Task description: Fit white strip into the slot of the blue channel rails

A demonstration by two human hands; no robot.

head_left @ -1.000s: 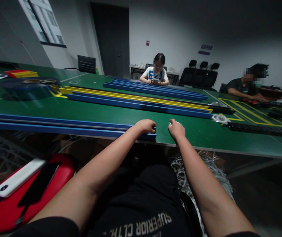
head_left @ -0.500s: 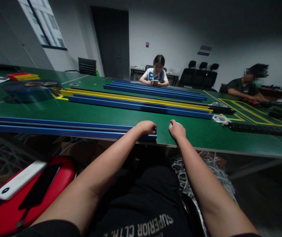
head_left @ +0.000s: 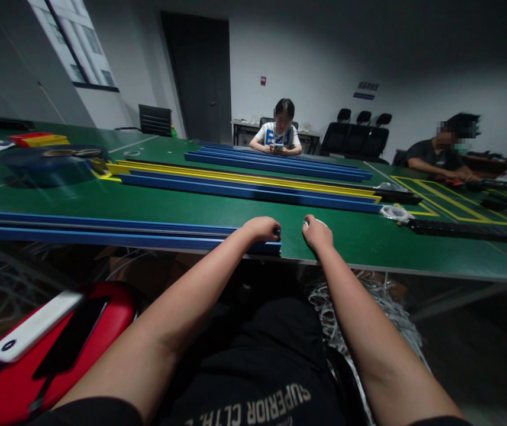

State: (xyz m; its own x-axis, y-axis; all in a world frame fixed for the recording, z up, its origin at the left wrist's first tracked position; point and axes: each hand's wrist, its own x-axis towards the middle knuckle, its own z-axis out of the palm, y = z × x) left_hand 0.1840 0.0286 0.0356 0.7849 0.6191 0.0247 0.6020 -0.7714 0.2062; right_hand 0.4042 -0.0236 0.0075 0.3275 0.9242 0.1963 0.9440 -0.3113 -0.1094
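Observation:
A long blue rail [head_left: 102, 232] lies along the near edge of the green table [head_left: 368, 242]. My left hand [head_left: 262, 228] is closed over the rail's right end. My right hand [head_left: 317, 232] rests just right of it on the table, fingers curled around a small white piece [head_left: 310, 222] that I cannot make out. Both forearms reach forward from my lap.
More blue and yellow rails [head_left: 244, 180] lie across the table's middle. A roll of clear tape [head_left: 393, 212] sits to the right, a dark blue roll [head_left: 53, 163] at left. A red stool [head_left: 44, 349] stands at my left. Two people sit at the far side.

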